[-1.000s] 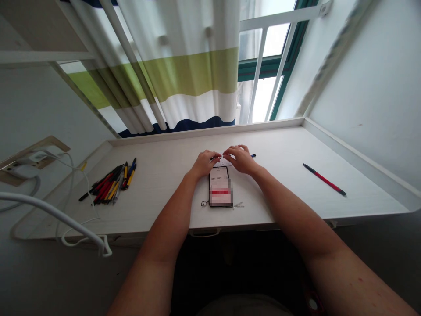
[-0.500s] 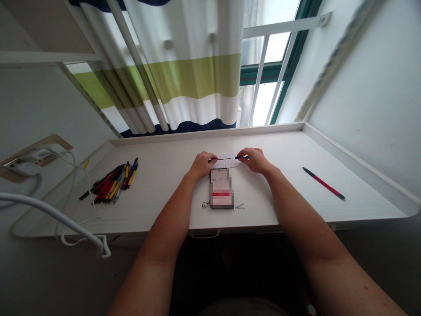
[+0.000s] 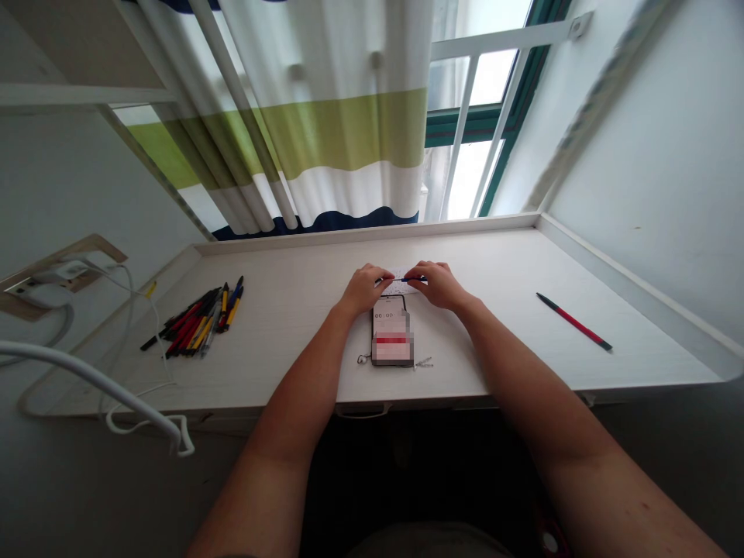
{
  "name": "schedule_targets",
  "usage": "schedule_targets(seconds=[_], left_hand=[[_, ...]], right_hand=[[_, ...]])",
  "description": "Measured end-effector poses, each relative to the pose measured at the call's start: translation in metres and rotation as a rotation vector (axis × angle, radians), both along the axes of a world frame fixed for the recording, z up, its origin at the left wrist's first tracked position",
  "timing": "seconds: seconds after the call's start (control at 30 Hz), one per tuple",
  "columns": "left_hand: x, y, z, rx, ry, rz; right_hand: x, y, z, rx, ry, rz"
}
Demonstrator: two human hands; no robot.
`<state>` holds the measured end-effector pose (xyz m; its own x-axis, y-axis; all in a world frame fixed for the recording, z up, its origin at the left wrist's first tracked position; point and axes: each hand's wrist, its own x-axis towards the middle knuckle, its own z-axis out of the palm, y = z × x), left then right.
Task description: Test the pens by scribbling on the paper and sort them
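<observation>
Between the thumb and fingers of my left hand (image 3: 361,288) is a thin dark pen refill (image 3: 396,280). My right hand (image 3: 442,286) pinches a blue pen barrel (image 3: 405,280), most of it hidden by the fingers. The two parts meet in line over a white speckled sheet (image 3: 400,288); whether one sits inside the other I cannot tell. Just nearer than the hands lies a phone (image 3: 390,327) with its screen lit and a small charm at each lower corner.
On the left of the white desk (image 3: 291,341) lies a pile of pens (image 3: 194,324) in several colours. A red and black pen (image 3: 574,321) rests at the right. White cables (image 3: 152,310) run from a wall socket (image 3: 35,291); a curtain (image 3: 349,132) hangs behind.
My hands have come closer together above the sheet. The gap between the refill and the blue barrel has closed.
</observation>
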<state>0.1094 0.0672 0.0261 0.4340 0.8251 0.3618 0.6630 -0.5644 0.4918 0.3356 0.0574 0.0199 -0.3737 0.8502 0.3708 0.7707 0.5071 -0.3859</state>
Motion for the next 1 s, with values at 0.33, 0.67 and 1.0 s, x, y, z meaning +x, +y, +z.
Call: schedule_targets(seconds=[0.33, 0.67, 1.0], left_hand=[[-0.023, 0.013, -0.005, 0.039, -0.004, 0.254], [-0.029, 0.019, -0.011, -0.015, 0.106, 0.211], [-0.021, 0.012, -0.003, 0.038, 0.056, 0.147]], right_hand=[[0.004, 0.005, -0.004, -0.003, 0.100, -0.083], [0.012, 0.007, -0.002, -0.022, 0.032, -0.123], [0.013, 0.008, -0.001, 0.003, 0.011, -0.110]])
